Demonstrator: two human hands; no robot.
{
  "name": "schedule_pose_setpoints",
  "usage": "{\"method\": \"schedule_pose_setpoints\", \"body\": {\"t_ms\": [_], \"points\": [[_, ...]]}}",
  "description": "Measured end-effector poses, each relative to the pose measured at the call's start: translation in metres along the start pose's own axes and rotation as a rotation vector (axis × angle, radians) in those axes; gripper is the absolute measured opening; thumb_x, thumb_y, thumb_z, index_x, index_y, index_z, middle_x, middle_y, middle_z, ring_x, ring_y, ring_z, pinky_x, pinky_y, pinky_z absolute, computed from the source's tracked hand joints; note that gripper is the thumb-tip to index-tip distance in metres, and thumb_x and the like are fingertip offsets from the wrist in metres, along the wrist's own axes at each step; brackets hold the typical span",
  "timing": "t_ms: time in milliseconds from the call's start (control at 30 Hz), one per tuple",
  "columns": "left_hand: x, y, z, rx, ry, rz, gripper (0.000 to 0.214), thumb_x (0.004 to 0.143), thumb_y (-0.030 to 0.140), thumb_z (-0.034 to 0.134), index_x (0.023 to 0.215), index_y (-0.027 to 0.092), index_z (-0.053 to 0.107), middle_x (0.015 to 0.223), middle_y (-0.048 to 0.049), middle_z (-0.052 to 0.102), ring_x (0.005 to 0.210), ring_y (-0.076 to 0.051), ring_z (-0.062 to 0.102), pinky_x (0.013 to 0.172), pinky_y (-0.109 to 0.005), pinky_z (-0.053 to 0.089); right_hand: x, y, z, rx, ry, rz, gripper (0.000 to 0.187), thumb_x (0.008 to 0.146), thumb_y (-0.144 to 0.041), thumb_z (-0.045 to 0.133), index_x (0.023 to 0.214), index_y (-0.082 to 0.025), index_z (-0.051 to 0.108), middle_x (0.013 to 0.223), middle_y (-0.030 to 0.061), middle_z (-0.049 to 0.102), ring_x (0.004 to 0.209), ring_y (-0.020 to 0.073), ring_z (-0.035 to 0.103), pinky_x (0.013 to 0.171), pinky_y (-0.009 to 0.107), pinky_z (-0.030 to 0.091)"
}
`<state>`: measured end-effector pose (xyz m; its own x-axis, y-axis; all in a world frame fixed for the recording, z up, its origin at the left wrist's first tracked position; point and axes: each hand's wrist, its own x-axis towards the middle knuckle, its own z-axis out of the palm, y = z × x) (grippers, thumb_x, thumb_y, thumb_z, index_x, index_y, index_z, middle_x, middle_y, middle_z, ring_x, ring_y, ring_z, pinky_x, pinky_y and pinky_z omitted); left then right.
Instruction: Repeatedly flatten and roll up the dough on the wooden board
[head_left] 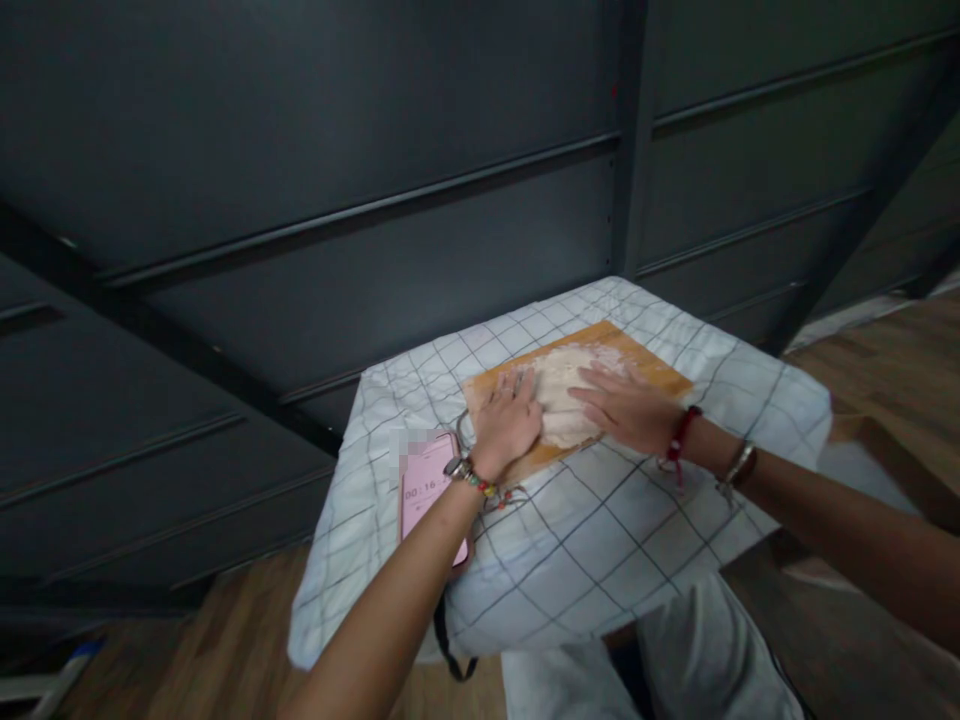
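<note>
A flattened, pale piece of dough (564, 392) lies on a wooden board (660, 368), with white flour (611, 357) scattered around its far edge. My left hand (510, 422) rests at the dough's left side, fingers stretched out and pointing away from me. From the right, my right hand (626, 405) reaches over the dough with its fingers spread and pointing left. Neither hand grips anything. Each palm faces down, so the surface right under it is hidden.
A phone (427, 490) showing a timer lies left of the board, partly behind my left forearm. A white checked cloth (585, 540) covers the small table. Dark metal panels (420, 270) stand along its far side. My legs (697, 650) are at the near edge.
</note>
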<state>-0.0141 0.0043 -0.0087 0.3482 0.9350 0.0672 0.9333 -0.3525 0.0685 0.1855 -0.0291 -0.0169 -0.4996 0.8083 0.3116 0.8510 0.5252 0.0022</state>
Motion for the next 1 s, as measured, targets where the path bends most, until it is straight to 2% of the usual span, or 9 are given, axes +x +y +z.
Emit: {"method": "schedule_pose_setpoints", "body": {"t_ms": [100,233,500,600,700,767,833,900,1000], "points": [[0.000,0.001,0.000,0.007,0.013,0.013,0.054,0.092,0.026,0.023,0.144,0.013,0.024,0.148,-0.0096,0.027,0.137,-0.022,0.019,0.112,-0.040,0.017,0.000,-0.004,0.001,-0.051,0.050,0.011,0.040,0.093,-0.030,0.034,0.125,-0.018,0.054,0.136,0.0144,0.045,0.129,0.0298,0.036,0.104,0.056,0.022],[-0.018,-0.001,-0.002,-0.001,0.032,0.062,0.053,0.092,0.026,0.023,0.144,0.017,0.025,0.150,-0.0069,0.022,0.138,-0.021,0.017,0.111,-0.042,0.018,-0.017,-0.025,0.001,-0.101,0.134,-0.051,0.037,0.092,-0.028,0.038,0.122,-0.015,0.054,0.135,0.0125,0.046,0.128,0.0278,0.036,0.107,0.052,0.018],[-0.040,-0.003,0.000,-0.027,0.061,0.090,0.053,0.091,0.024,0.023,0.143,0.017,0.026,0.150,-0.0059,0.023,0.139,-0.021,0.012,0.112,-0.041,0.017,-0.037,-0.048,0.010,-0.165,0.196,-0.046,0.039,0.090,-0.015,0.037,0.127,-0.011,0.050,0.131,0.0126,0.051,0.127,0.0270,0.038,0.106,0.052,0.021],[-0.047,-0.004,0.001,-0.036,0.064,0.101,0.053,0.091,0.024,0.022,0.144,0.016,0.026,0.150,-0.0068,0.022,0.139,-0.022,0.012,0.112,-0.040,0.016,-0.043,-0.050,0.016,-0.156,0.234,-0.064,0.041,0.088,-0.009,0.036,0.127,-0.011,0.050,0.126,0.0114,0.055,0.124,0.0258,0.041,0.104,0.050,0.025],[-0.049,-0.004,0.001,-0.045,0.039,0.096,0.053,0.092,0.026,0.021,0.144,0.015,0.025,0.150,-0.0077,0.021,0.139,-0.022,0.011,0.112,-0.041,0.016,-0.042,-0.047,0.016,-0.120,0.247,-0.079,0.041,0.085,-0.004,0.036,0.121,-0.010,0.054,0.115,0.0113,0.061,0.109,0.0227,0.053,0.096,0.042,0.036],[-0.048,-0.005,0.000,-0.068,0.029,0.085,0.053,0.093,0.028,0.019,0.145,0.016,0.020,0.151,-0.0077,0.019,0.139,-0.022,0.010,0.111,-0.043,0.018,-0.036,-0.043,0.009,-0.074,0.199,-0.090,0.039,0.083,-0.004,0.039,0.117,-0.010,0.056,0.108,0.0109,0.064,0.095,0.0201,0.058,0.084,0.036,0.042],[-0.044,-0.008,-0.002,-0.109,0.053,0.069,0.055,0.094,0.030,0.017,0.146,0.015,0.012,0.151,-0.0084,0.018,0.139,-0.022,0.011,0.110,-0.043,0.019,-0.026,-0.039,-0.006,-0.040,0.125,-0.105,0.036,0.082,-0.004,0.043,0.113,-0.013,0.058,0.100,0.0088,0.065,0.086,0.0189,0.057,0.075,0.032,0.044],[-0.038,-0.012,-0.006,-0.147,0.114,0.057,0.056,0.095,0.030,0.015,0.147,0.013,0.006,0.151,-0.0099,0.017,0.139,-0.021,0.011,0.110,-0.043,0.020,-0.014,-0.035,-0.026,-0.038,0.099,-0.109,0.034,0.081,-0.004,0.044,0.109,-0.016,0.061,0.096,0.0072,0.064,0.085,0.0191,0.055,0.072,0.032,0.043],[-0.025,-0.020,-0.013,-0.176,0.210,0.041,0.055,0.095,0.030,0.013,0.147,0.012,0.006,0.151,-0.0102,0.018,0.139,-0.022,0.011,0.110,-0.041,0.021,0.005,-0.029,-0.051,-0.059,0.130,-0.085,0.032,0.082,-0.004,0.044,0.104,-0.017,0.063,0.097,0.0076,0.064,0.089,0.0204,0.054,0.074,0.033,0.041]]}}
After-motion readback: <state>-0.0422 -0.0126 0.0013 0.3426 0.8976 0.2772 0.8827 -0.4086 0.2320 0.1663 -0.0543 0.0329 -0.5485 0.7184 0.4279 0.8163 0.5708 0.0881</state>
